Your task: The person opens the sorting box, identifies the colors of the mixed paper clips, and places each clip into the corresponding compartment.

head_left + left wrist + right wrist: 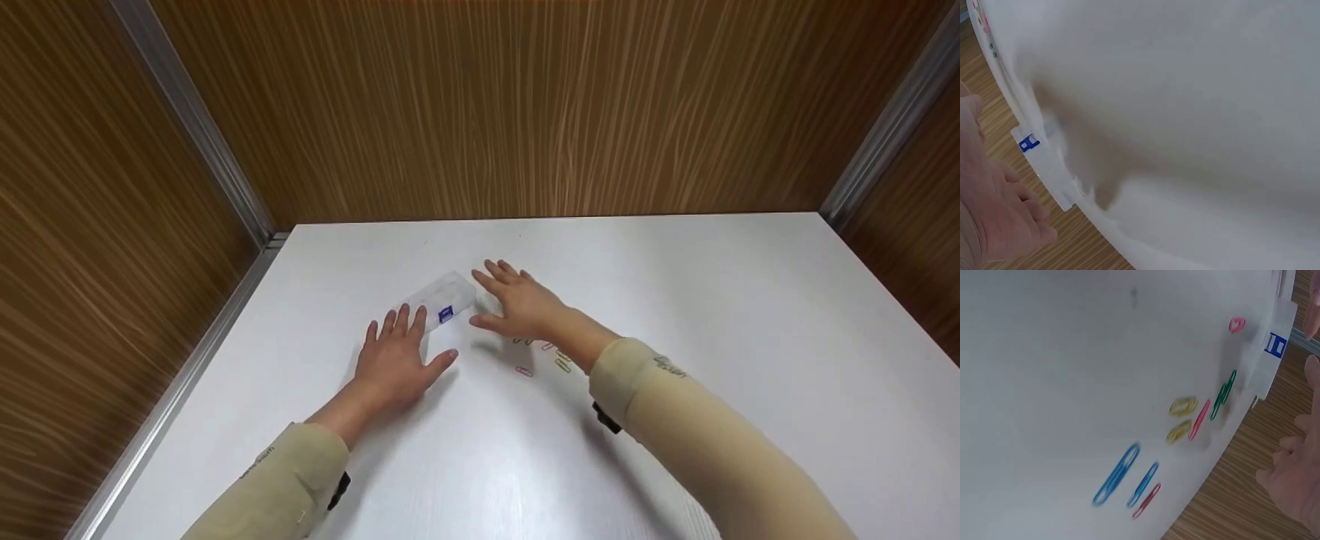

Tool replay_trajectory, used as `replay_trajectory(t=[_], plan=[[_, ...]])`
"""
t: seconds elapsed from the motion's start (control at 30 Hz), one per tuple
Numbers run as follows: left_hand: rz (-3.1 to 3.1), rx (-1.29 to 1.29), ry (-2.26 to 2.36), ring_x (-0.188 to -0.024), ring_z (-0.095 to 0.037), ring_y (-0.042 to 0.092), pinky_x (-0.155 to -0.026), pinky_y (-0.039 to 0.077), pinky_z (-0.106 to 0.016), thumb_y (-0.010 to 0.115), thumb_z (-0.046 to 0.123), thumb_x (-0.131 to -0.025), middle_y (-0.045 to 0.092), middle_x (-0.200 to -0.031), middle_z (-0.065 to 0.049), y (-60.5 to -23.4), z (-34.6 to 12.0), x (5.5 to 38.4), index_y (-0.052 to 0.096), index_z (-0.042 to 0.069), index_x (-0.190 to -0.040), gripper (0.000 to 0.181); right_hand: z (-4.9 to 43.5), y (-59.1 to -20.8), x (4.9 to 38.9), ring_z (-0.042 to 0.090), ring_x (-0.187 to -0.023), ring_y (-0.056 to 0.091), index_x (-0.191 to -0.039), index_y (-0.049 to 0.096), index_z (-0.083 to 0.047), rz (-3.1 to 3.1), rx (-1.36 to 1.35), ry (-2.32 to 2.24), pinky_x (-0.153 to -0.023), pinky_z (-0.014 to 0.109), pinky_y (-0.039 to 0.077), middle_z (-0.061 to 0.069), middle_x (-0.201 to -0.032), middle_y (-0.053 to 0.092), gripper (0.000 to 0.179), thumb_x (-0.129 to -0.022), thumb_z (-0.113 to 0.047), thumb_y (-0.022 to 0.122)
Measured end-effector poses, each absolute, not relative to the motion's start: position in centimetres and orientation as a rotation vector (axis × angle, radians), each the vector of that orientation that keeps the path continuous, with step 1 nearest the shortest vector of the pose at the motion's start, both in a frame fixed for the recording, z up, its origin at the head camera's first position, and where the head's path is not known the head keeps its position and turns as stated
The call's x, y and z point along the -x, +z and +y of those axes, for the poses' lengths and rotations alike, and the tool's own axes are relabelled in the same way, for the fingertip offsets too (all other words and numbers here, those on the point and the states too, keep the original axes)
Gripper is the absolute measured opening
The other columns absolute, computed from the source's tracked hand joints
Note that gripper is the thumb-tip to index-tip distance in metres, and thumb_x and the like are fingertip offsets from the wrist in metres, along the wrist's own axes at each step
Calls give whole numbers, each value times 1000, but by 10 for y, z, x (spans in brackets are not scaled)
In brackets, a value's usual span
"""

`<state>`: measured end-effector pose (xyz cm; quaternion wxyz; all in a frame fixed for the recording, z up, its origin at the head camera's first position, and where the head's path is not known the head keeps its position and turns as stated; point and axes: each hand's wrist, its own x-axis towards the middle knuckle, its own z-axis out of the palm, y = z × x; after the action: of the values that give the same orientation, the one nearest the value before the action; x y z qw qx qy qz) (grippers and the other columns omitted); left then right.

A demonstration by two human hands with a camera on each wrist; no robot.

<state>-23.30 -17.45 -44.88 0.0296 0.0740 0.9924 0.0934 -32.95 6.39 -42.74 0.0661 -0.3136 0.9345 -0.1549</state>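
A clear plastic box [450,289] with a blue label [445,314] lies at an angle in the middle of the table. My left hand [394,367] is spread at its near left end, fingertips overlapping the box in the head view; whether they touch it I cannot tell. Beside the box's right end, my right hand [525,306] hovers with fingers extended and holds nothing. Loose paper clips lie under and near the right wrist, among them a pink clip [524,371] and a yellow clip [562,365]. The right wrist view also shows blue clips [1143,485], green clips [1219,401] and a red clip [1146,500].
The white table [750,337] is bounded by a wood-grain panel [525,112] at the back and another wood-grain panel [97,262] on the left. A metal rail [187,367] runs along the table's left edge.
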Motion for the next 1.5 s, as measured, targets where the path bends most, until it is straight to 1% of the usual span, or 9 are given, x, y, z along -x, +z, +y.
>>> replay_trajectory(t=[0.13, 0.33, 0.53, 0.73, 0.93, 1.1, 1.2, 1.5], plan=[[3062, -232, 289, -159, -45, 20, -127, 12, -64, 46, 72, -103, 23, -171, -27, -452, -174, 234, 25, 3, -168, 97, 54, -433, 331, 32, -163, 8, -171, 23, -18, 2784, 953, -439, -130, 53, 12, 10, -177, 13, 84, -105, -58, 57], [3038, -248, 326, -159, -46, 21, -127, 13, -63, 47, 70, -103, 25, -171, -26, -451, -174, 237, 30, 2, -166, 94, 48, -441, 335, 34, -163, 9, -171, 23, -15, 2762, 970, -368, -129, 56, 14, 9, -177, 13, 81, -108, -52, 56], [3030, -282, 322, -158, -45, 23, -128, 15, -60, 47, 69, -104, 27, -170, -26, -448, -172, 243, 34, 0, -165, 93, 50, -445, 338, 31, -163, 11, -170, 25, -13, 2754, 923, -313, -129, 56, 14, 5, -177, 17, 77, -109, -46, 57], [3007, -324, 337, -158, -46, 23, -129, 15, -58, 47, 67, -104, 25, -170, -28, -445, -167, 250, 33, -1, -164, 92, 58, -441, 335, 31, -162, 16, -170, 27, -16, 2781, 867, -260, -129, 58, 14, 3, -176, 21, 71, -111, -43, 55], [2974, -371, 359, -159, -45, 21, -129, 15, -55, 49, 64, -106, 24, -171, -25, -443, -162, 261, 33, 2, -165, 87, 71, -441, 333, 33, -161, 23, -168, 33, -14, 2832, 836, -248, -128, 59, 16, 5, -174, 28, 63, -112, -34, 54], [2925, -390, 395, -160, -43, 19, -129, 15, -54, 49, 62, -106, 21, -174, -19, -440, -154, 270, 32, 8, -167, 84, 90, -439, 329, 34, -160, 26, -167, 36, -14, 2865, 812, -258, -128, 60, 16, 6, -173, 32, 59, -112, -28, 55], [2898, -405, 404, -161, -41, 17, -129, 16, -54, 49, 61, -106, 19, -175, -15, -438, -148, 275, 31, 11, -168, 81, 101, -437, 327, 35, -158, 28, -165, 39, -14, 2886, 802, -257, -127, 62, 19, 8, -172, 34, 56, -113, -25, 54], [2882, -507, 359, -162, -37, 16, -130, 14, -50, 47, 57, -109, 19, -176, -11, -440, -128, 289, 31, 16, -169, 75, 131, -437, 320, 36, -156, 33, -163, 44, -15, 2932, 736, -258, -125, 63, 21, 8, -170, 38, 53, -112, -20, 53]])
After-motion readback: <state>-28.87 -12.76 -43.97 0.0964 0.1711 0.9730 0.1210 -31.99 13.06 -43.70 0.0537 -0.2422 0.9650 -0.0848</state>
